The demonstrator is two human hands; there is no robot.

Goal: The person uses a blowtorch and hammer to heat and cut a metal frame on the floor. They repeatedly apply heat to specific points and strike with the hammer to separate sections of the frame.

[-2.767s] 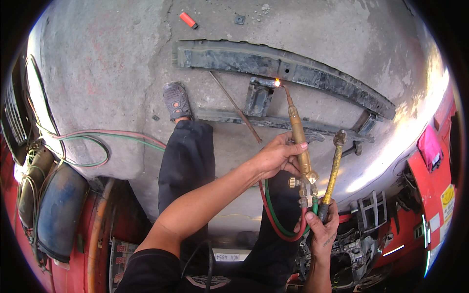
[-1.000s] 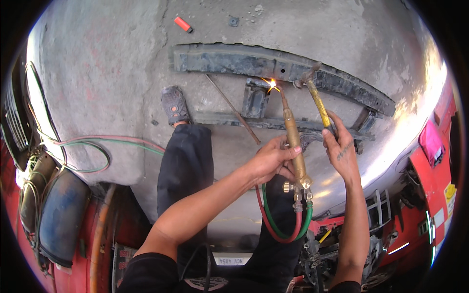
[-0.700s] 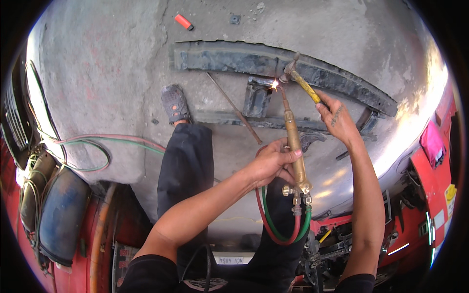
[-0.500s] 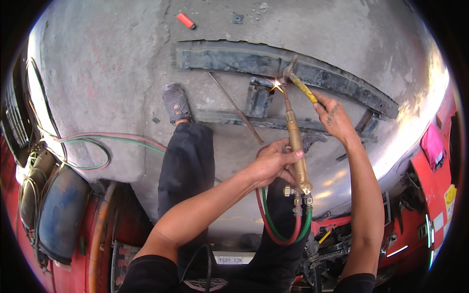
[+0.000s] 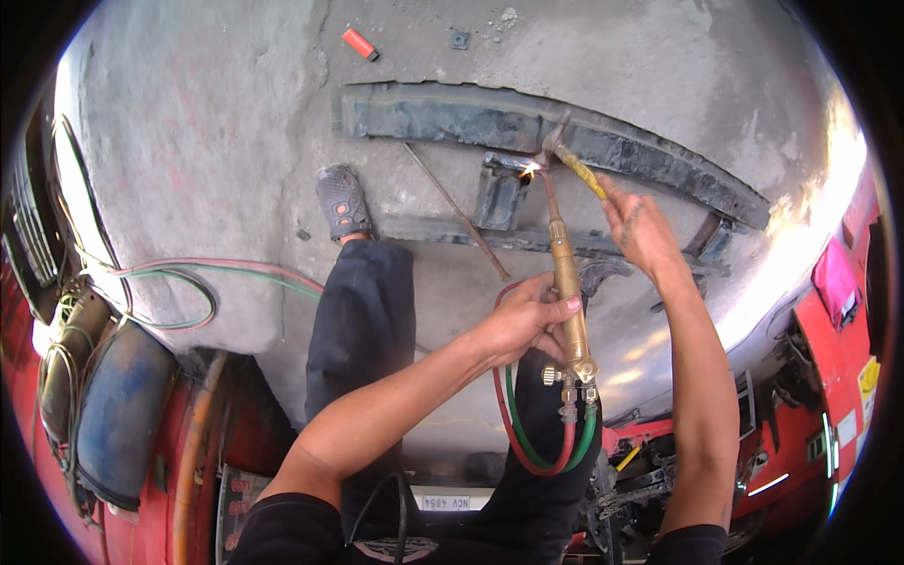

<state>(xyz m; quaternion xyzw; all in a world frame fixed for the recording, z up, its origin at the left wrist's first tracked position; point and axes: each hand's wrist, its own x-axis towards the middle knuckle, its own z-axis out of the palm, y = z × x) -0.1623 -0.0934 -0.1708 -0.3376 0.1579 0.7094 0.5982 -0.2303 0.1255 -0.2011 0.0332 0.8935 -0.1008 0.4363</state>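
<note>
Closed around the brass body of a gas torch (image 5: 562, 264) is my left hand (image 5: 530, 320). Red and green hoses (image 5: 565, 447) loop down from the torch's valves. A bright flame (image 5: 530, 169) burns at its tip, on the upper end of a short metal bracket (image 5: 501, 200). My right hand (image 5: 642, 231) grips a hammer (image 5: 582, 173) by its yellow handle. The hammer's head is beside the flame, against or just over the long, dark, curved metal beam (image 5: 443, 118); whether it touches cannot be told.
A thin metal rod (image 5: 457, 210) lies left of the bracket, near my shoe (image 5: 343, 202). Farther off are a red lighter-like object (image 5: 360, 44) and a small square metal piece (image 5: 460, 40). Gas cylinders (image 5: 122, 410) and hoses (image 5: 202, 264) are at left, red vehicle parts (image 5: 833, 320) at right.
The torch tip has shifted slightly left and down, and the flame looks smaller. My right hand and the hammer have moved slightly left and down. Both grips are unchanged.
</note>
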